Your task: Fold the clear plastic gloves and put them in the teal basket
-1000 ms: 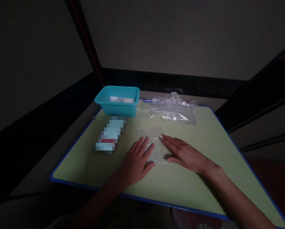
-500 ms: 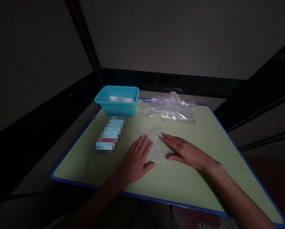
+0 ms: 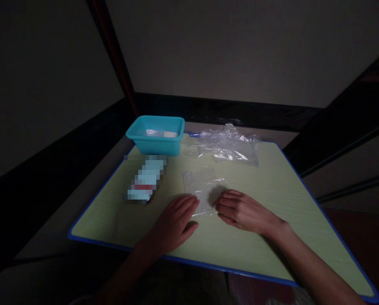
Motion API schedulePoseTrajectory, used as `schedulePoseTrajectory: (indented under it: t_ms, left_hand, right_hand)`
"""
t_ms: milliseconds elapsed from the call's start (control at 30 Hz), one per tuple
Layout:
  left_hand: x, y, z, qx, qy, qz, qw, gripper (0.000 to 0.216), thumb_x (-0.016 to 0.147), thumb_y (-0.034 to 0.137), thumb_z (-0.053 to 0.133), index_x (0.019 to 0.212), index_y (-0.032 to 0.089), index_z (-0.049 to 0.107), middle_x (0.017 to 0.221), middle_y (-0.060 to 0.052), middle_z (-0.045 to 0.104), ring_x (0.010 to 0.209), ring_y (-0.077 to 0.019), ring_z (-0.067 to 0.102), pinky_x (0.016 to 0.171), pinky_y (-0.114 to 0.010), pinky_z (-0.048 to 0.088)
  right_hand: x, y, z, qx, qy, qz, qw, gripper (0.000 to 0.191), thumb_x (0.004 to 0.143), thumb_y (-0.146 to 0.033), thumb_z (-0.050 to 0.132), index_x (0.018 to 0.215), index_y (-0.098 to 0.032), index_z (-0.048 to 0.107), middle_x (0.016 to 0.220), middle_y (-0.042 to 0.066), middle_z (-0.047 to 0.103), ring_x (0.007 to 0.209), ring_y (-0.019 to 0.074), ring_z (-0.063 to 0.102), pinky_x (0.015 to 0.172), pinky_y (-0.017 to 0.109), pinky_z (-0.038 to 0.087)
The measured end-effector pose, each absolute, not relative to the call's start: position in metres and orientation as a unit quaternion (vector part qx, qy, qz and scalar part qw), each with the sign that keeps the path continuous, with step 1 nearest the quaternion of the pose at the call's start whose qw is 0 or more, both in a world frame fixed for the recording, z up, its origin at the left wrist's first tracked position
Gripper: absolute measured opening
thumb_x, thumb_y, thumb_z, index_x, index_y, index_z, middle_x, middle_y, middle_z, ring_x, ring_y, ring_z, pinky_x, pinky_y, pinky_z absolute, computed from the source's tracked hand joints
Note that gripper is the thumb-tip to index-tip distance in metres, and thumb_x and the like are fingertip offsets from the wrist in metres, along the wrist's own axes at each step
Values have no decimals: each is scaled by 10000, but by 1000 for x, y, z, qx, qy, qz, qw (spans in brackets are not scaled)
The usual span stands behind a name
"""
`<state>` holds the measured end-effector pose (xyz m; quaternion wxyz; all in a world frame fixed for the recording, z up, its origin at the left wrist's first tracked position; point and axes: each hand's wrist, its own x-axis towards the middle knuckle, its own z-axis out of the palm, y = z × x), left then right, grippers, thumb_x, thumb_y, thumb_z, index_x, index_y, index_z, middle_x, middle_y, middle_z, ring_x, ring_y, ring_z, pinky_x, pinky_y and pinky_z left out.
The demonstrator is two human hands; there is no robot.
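Observation:
A small clear plastic bag (image 3: 203, 184) lies flat in the middle of the pale green table (image 3: 272, 186). My left hand (image 3: 175, 220) rests palm down at the bag's near left corner, its fingertips touching the edge. On the bag's near right side lies my right hand (image 3: 240, 209), fingers curled and pointing left, the tips at the bag's edge. Neither hand grips anything that I can see.
A teal plastic tub (image 3: 156, 134) with something pale inside stands at the table's far left. A crumpled heap of clear plastic bags (image 3: 224, 146) lies beside it to the right. A blurred flat packet (image 3: 145, 180) lies left of the small bag. The table has a blue rim.
Both hands have slid back toward me along the small bag, from covering its sides to its near edge. The right hand's fingers have curled in.

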<state>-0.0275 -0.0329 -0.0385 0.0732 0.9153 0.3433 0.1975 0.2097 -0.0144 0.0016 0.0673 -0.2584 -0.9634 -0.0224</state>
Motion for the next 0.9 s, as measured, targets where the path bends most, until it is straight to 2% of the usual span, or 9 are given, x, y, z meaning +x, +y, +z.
schedulePoseTrajectory:
  t_ms: [100,267,367,633,900]
  left_hand:
    - [-27,-33,-39,908,357,204,85,506,823,183,531,1300,123,373,1234,-152,550,1140,-251,505,956,-416,434]
    - [-25,-32,-37,905,362,203,95,543,817,178,529,1325,149,339,1218,-138,562,1109,-257,521,941,-426,436]
    - [-25,-32,-37,903,367,201,99,538,815,180,529,1319,150,345,1213,-135,566,1100,-259,525,933,-430,438]
    - [-24,-30,-38,901,370,207,89,530,810,200,529,1310,144,364,1185,-135,583,1072,-258,539,911,-421,444]
    - [-20,-29,-40,893,382,223,82,450,806,196,524,1248,145,452,1136,-128,610,1046,-254,551,907,-421,451]
  right_hand:
    - [208,-15,0,-263,-963,-37,53,231,892,-153,407,864,-132,636,792,64,647,757,199,581,726,354,489]
    - [209,-14,-1,-265,-963,-27,34,218,840,-93,462,993,-124,614,926,88,643,843,207,568,778,352,485]
    - [208,-12,-6,-261,-963,-34,52,237,839,-68,462,1023,-108,606,946,92,644,862,206,567,787,350,489]
    - [203,-7,-19,-258,-948,-110,150,245,916,-145,404,868,-134,644,931,80,678,808,193,588,687,335,499]
    - [204,-7,-19,-289,-937,-79,179,286,918,-170,344,831,-142,615,832,76,683,719,180,607,665,320,512]
